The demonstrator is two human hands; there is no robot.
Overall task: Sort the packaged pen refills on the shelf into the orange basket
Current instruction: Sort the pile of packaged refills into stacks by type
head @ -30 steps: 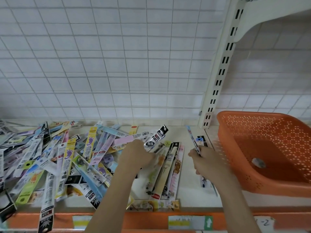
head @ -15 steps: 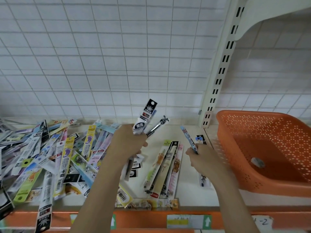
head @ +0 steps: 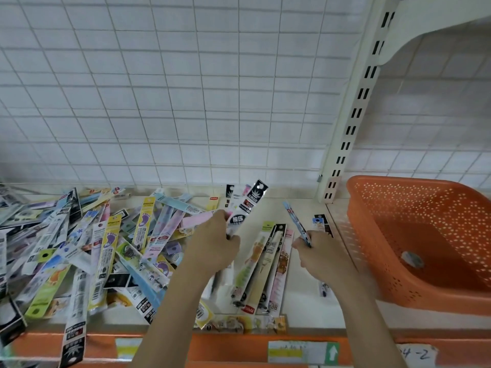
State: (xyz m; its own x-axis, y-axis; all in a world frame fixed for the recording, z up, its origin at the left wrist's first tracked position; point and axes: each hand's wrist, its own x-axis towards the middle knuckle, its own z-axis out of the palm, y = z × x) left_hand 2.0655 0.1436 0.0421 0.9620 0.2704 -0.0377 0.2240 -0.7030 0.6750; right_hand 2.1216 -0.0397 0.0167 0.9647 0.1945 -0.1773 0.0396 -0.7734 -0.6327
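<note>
Head | left hand (head: 212,248) grips perhaps three refill packs (head: 245,208) | right hand (head: 320,257) pinches one blue pack (head: 296,221) | one orange basket (head: 377,235)

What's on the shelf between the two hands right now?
In the head view, a small fan of flat refill packs lies on the shelf between the left hand and the right hand, near bare shelf.

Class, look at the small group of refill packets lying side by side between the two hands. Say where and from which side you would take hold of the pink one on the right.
Take the pink packet by its long right edge, coming from the right: that edge borders bare shelf, while the left edge sits against its neighbours. It lies flat, so a thumb-and-finger grip near the middle seems best.
</note>
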